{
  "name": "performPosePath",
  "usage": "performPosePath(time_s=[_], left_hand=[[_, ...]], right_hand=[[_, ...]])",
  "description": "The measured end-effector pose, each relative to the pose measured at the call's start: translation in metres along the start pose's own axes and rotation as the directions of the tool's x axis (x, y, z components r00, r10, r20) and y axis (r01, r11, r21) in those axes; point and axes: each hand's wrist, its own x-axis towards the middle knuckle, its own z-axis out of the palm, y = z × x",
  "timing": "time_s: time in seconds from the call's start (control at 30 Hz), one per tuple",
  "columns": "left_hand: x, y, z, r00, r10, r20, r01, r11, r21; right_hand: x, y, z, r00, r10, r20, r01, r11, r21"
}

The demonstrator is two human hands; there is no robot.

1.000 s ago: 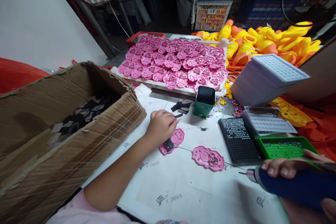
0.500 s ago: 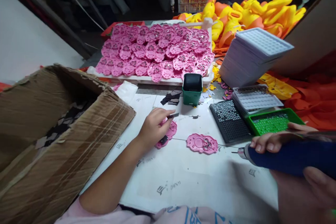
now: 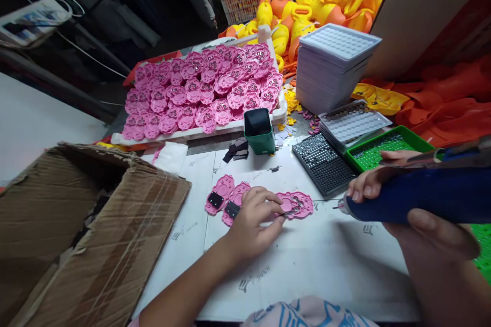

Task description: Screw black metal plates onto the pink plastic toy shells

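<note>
My left hand (image 3: 253,222) pinches a small dark flat piece (image 3: 286,213) between thumb and fingers. The piece is at a pink plastic part (image 3: 305,205) with shiny metal bits in its right half; whether it touches is unclear. My right hand (image 3: 437,232) grips a blue electric screwdriver (image 3: 406,194), its thin bit pointing left just beyond that part. Left of my left hand lie two more pink parts, each with a black plate (image 3: 215,200) on it. One of these, the nearer pink part (image 3: 241,193), is partly hidden by my fingers.
A white tray (image 3: 284,107) of pink parts lies behind. Near it stand a green cup (image 3: 261,142), loose black plates (image 3: 236,149), a black screw tray (image 3: 326,166), a green tray (image 3: 416,138) and stacked white trays (image 3: 326,79). An open cardboard box (image 3: 126,225) is on the left.
My left hand has moved right with the dark piece, from above the left pink parts to the right one. My right hand still holds the screwdriver. The camera view has tilted.
</note>
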Motion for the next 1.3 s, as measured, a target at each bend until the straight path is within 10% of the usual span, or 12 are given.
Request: performPosePath(time_s=[0.2,0.53,1.3], left_hand=[[-0.003,-0.003,0.011,0.995,-0.096,-0.04,0.097,0.995,0.035],[-0.002,-0.009,0.027,0.97,0.218,0.108,-0.235,0.955,0.179],[-0.001,-0.013,0.018,0.95,0.108,0.292,-0.204,0.924,0.322]], right_hand=[[0.001,0.003,0.001,0.999,0.009,-0.035,-0.009,1.0,0.007],[0.001,0.009,-0.004,0.997,-0.036,0.062,0.037,0.999,-0.011],[0.028,-0.003,0.017,0.979,-0.034,-0.201,0.047,0.997,0.058]])
